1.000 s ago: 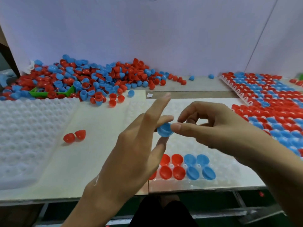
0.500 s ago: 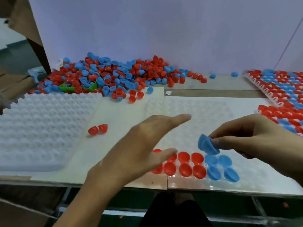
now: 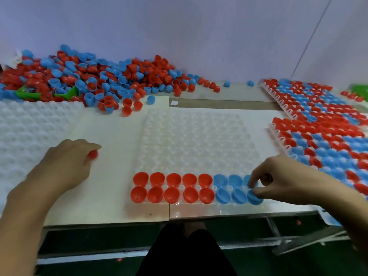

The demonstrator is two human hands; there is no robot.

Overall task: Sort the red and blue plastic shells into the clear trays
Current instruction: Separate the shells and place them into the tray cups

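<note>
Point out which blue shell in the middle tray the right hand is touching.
The front-row blue shell at the row's right end. The right hand has its fingertips on it; the other blue shells to its left sit untouched.

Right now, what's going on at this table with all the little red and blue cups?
A person is sorting plastic shells into a clear tray. The right hand is pressing a blue shell into the tray's near rows, which already hold ten red shells and several blue ones. The left hand is picking up a loose red shell from the white board. A big mixed pile waits at the back, and filled trays sit to the right.
</note>
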